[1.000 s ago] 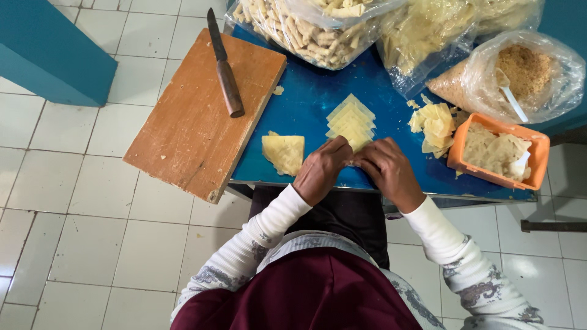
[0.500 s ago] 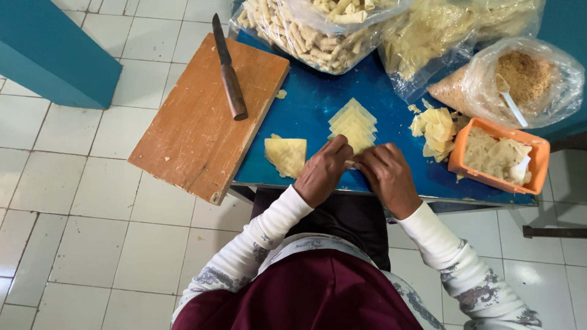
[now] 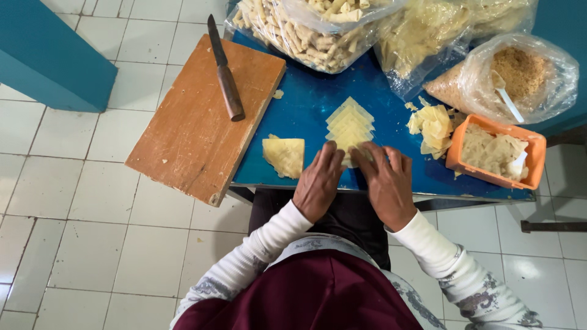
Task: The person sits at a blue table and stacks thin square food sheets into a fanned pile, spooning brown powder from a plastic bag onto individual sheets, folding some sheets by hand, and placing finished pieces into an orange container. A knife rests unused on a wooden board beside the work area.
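Pale yellow wrapper sheets (image 3: 349, 127), fanned at frame centre on the blue counter (image 3: 306, 104), lay under both flattened, open hands: left hand (image 3: 319, 181), right hand (image 3: 386, 183), pressing, gripping nothing.

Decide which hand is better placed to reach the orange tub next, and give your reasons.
Probably the right hand: the orange tub sits on its side of the blue table. The left hand would have to cross over the fanned wrappers.

Light: bright, even (soft shadows) | focus: sharp | edges: perhaps slightly distorted
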Demonstrator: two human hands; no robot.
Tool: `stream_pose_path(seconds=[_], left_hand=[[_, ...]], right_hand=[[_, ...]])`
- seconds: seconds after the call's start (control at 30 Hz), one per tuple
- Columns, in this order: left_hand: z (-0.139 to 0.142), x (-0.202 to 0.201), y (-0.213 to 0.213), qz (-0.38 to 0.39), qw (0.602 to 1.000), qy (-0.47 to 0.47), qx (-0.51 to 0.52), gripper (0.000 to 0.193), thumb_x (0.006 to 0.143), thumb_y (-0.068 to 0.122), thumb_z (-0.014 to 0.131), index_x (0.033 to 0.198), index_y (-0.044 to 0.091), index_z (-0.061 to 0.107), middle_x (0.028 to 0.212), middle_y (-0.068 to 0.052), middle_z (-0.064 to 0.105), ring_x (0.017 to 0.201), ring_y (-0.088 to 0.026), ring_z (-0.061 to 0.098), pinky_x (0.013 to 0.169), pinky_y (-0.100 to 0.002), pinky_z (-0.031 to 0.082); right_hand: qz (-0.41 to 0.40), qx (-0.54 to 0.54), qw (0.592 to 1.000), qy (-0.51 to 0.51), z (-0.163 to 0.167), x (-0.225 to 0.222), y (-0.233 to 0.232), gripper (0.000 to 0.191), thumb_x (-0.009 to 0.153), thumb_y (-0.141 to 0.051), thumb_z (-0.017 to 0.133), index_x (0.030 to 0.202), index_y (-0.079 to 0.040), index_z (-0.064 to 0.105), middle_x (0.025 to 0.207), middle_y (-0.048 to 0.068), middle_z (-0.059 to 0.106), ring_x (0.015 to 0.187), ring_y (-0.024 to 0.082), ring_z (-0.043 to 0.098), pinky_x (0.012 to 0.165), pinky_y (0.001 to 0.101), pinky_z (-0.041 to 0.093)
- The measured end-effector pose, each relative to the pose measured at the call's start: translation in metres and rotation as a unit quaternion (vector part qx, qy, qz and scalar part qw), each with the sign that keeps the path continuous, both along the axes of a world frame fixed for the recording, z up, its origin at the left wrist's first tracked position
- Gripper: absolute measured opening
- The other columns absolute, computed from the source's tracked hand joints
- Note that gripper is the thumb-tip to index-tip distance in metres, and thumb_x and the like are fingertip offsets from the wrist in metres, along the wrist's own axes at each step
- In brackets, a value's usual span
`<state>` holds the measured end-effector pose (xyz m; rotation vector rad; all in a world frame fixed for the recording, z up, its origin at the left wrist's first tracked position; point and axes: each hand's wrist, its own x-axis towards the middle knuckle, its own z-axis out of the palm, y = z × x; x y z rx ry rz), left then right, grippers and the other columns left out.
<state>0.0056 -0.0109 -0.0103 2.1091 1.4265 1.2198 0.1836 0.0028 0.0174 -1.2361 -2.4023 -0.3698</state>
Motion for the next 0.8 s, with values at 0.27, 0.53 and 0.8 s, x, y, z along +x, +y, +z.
stream_pose_path(seconds=[0.27,0.53,0.8], left_hand=[[-0.007,0.001,-0.015,0.015,0.992,0.103,0.074,0.040,0.095,0.007,0.066,0.133,-0.001,0.058,0.139,-0.019,0.052,0.125,-0.035,0.056,0.098,-0.044,0.052],[-0.006,-0.002,-0.017,-0.002,0.992,0.093,0.090,0.042,0.094,0.011,0.067,0.133,-0.004,0.058,0.136,-0.016,0.056,0.127,-0.032,0.056,0.100,-0.042,0.051],[-0.005,-0.001,-0.014,-0.001,0.990,0.100,0.096,0.043,0.094,0.011,0.070,0.133,-0.004,0.058,0.135,-0.016,0.057,0.123,-0.031,0.056,0.098,-0.041,0.050]], right_hand=[[-0.017,0.006,0.998,-0.064,-0.010,-0.005,0.040,0.070,0.090,0.001,0.066,0.153,-0.026,0.052,0.154,0.003,0.043,0.119,0.028,0.048,0.095,0.0464,0.038],[0.099,-0.083,0.987,0.095,-0.003,0.000,0.071,0.066,0.092,0.002,0.062,0.153,-0.024,0.056,0.120,-0.002,0.065,0.106,0.023,0.054,0.093,0.0418,0.038],[0.122,0.023,0.992,0.033,0.006,-0.009,0.064,0.053,0.095,-0.013,0.074,0.147,-0.017,0.061,0.096,-0.002,0.071,0.089,0.017,0.065,0.085,0.0414,0.042]])
